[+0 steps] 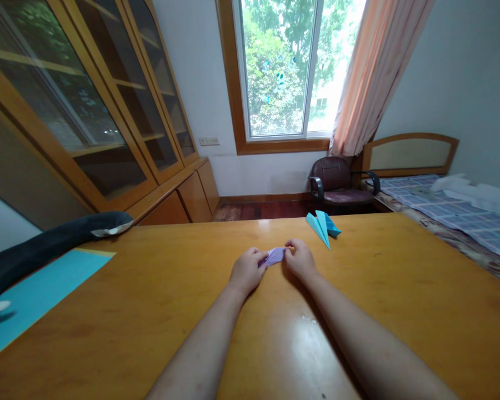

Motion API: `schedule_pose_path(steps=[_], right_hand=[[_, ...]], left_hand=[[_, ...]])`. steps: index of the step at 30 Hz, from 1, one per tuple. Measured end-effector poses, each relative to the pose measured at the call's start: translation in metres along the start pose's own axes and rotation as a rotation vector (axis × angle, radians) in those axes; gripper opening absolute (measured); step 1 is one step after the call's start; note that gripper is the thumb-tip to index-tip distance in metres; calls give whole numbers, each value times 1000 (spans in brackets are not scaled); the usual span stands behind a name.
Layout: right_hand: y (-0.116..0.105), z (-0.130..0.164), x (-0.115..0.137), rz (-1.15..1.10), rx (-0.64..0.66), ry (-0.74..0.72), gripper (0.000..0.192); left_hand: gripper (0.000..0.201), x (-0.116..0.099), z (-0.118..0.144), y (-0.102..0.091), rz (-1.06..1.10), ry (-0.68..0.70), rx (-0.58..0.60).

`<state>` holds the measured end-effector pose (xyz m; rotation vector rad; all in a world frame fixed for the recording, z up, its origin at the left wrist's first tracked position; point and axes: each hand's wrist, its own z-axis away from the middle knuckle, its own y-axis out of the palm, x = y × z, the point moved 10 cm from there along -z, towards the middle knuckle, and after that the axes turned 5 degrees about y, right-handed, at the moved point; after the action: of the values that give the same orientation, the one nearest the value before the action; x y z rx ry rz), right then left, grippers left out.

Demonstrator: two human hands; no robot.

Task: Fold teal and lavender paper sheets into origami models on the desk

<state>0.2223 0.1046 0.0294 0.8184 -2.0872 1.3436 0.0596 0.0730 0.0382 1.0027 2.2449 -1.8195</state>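
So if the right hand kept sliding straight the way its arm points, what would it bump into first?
Right away, the purple folded paper that the right hand already pinches, then the left hand holding its other end. The blue paper plane lies off to the side, probably out of that line.

Counts by kind. Hands: two, a left hand [246, 270] and a right hand [300, 259]. Folded paper pieces: two, one purple paper [275, 255] and one blue paper plane [323, 226]. Flat blue sheet [37, 291]: one. Table [400, 300]: one. Chair [337, 186]: one. Bed [454, 214]: one. Window [283, 66]: one. Curtain [375, 72]: one. Glass-fronted cabinet [87, 105]: one. Dark stuffed toy [45, 244]: one.
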Motion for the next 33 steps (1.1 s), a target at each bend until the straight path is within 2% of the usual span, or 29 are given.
schedule_pose_path(steps=[4, 10, 14, 18, 22, 25, 29, 33], right_hand=[[2, -2, -16, -194, -35, 119, 15], [12, -1, -21, -395, -4, 237, 12], [38, 7, -19, -632, 154, 367, 17], [55, 19, 4, -848, 332, 381, 32], [51, 25, 29, -958, 409, 319, 37], [44, 25, 37, -973, 384, 277, 36], [41, 21, 30, -956, 314, 277, 33], [46, 19, 12, -884, 251, 321, 26]], left_hand=[[23, 17, -1, -2, 173, -26, -90], [21, 47, 1, -5, 424, -207, -241], [16, 52, 3, -11, 600, -266, -366], [26, 52, 5, -8, 878, -348, -462], [35, 38, 5, -3, 1059, -355, -474], [37, 30, 6, 1, 1132, -375, -463], [36, 28, 7, 14, 1202, -404, -416], [25, 35, 4, 24, 1140, -386, -393]])
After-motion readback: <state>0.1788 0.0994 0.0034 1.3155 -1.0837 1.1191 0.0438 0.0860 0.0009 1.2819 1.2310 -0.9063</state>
